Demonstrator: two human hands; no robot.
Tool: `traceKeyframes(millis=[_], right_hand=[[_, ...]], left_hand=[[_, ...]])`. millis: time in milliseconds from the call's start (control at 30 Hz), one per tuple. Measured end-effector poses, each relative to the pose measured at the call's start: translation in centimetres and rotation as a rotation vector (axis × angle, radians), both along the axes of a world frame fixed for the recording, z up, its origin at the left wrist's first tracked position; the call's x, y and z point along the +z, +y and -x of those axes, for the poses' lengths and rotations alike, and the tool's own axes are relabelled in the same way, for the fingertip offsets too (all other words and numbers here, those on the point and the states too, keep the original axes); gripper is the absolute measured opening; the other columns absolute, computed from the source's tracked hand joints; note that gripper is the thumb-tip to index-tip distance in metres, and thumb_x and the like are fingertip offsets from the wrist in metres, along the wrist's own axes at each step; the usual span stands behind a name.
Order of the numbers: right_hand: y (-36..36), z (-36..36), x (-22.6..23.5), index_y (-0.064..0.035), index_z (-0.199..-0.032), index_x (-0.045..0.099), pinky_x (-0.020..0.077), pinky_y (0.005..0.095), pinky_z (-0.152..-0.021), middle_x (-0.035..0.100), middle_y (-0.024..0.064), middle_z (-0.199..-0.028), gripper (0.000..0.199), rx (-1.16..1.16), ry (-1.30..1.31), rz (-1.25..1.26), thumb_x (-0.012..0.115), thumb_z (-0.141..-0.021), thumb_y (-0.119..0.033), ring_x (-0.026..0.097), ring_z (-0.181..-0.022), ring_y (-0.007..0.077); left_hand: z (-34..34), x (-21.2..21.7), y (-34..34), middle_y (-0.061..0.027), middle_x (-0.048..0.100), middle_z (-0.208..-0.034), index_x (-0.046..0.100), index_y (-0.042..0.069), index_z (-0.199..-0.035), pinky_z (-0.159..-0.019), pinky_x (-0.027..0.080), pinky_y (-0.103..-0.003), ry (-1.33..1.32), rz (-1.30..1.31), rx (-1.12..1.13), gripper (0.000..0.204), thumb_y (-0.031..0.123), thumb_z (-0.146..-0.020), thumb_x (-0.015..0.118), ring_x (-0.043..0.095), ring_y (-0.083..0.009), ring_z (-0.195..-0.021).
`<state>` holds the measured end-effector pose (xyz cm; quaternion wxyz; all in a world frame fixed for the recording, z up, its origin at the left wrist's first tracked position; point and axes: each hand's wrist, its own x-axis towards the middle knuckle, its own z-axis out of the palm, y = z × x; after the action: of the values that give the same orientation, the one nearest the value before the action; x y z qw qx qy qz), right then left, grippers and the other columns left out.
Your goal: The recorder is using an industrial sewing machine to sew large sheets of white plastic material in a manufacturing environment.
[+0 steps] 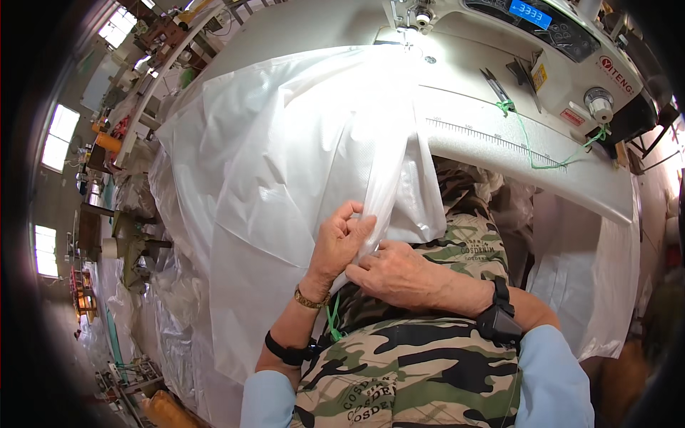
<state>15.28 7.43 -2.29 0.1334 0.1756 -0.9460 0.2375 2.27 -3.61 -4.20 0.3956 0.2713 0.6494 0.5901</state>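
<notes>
**Holding on to a big white sheet [300,157]**

Pinching a narrow fold near the middle of the frame with the left grip [337,242], almost closed, with fingers curled and thumb on the fold. Holding the end of the same fold, just below and to the right, with the right grip [399,276], curled up like a small fist. Hard to tell how tightly. Wearing a gold-brown bracelet [310,299], black bands [284,349] and light blue sleeves [268,399]. Over the lap at the bottom middle, a camouflage apron [421,349]. Spread wide and creased across the left and middle of the frame, all the way up to the bright light at the top. Too bright there to tell if under the needle. In the upper right, on the pale desk [589,191], a sewing machine [571,82] with a blue screen [530,13]. Near it, small snips [494,84] tied with green string [529,143]. At the far left, bright windows [60,138].
</notes>
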Motion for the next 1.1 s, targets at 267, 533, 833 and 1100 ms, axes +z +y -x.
traceKeyframes(millis=[267,533,833,1100], right_hand=[[1.8,-0.5,0.4,-0.0028,-0.097,0.057,0.0508,0.0373,-0.065,0.062,0.0103,-0.074,0.023,-0.509,0.058,0.711,0.070,-0.088,-0.019,0.062,-0.064,0.0281],[-0.6,-0.2,-3.2,-0.0005,-0.109,0.053,0.0510,0.0504,-0.077,0.061,0.0226,-0.094,0.026,-0.158,-0.374,0.427,0.060,-0.091,-0.017,0.063,-0.088,0.0429],[5.2,-3.8,-3.1,0.0027,-0.103,0.060,0.0446,0.0434,-0.085,0.060,0.0169,-0.102,0.028,-0.855,0.438,0.384,0.074,-0.081,-0.007,0.055,-0.099,0.0355],[3.7,-4.4,-2.1,0.0023,-0.086,0.054,0.0418,0.0391,-0.064,0.051,0.0155,-0.077,0.016,-0.480,-0.022,0.731,0.065,-0.091,-0.009,0.052,-0.071,0.0310]], left_hand=[[0.2,0.8,-0.2,0.0027,0.065,-0.083,0.065,0.001,-0.101,-0.064,0.044,-0.017,-0.254,-0.171,0.067,0.014,0.013,-0.097,0.067,0.054,-0.0014,-0.071],[0.1,3.6,0.1,0.0042,0.060,-0.078,0.065,0.000,-0.100,-0.061,0.041,-0.017,-0.134,-0.045,0.009,0.010,0.008,-0.095,0.067,0.050,-0.0011,-0.069],[-1.6,3.9,-0.5,0.0078,0.051,-0.076,0.059,0.004,-0.090,-0.062,0.036,-0.019,0.309,0.045,0.038,0.012,0.012,-0.097,0.064,0.042,-0.0011,-0.071],[-2.0,5.2,0.9,-0.0104,0.053,-0.067,0.060,0.001,-0.084,-0.052,0.041,-0.032,0.954,-0.127,-0.127,0.011,0.005,-0.090,0.067,0.052,-0.0227,-0.054]])
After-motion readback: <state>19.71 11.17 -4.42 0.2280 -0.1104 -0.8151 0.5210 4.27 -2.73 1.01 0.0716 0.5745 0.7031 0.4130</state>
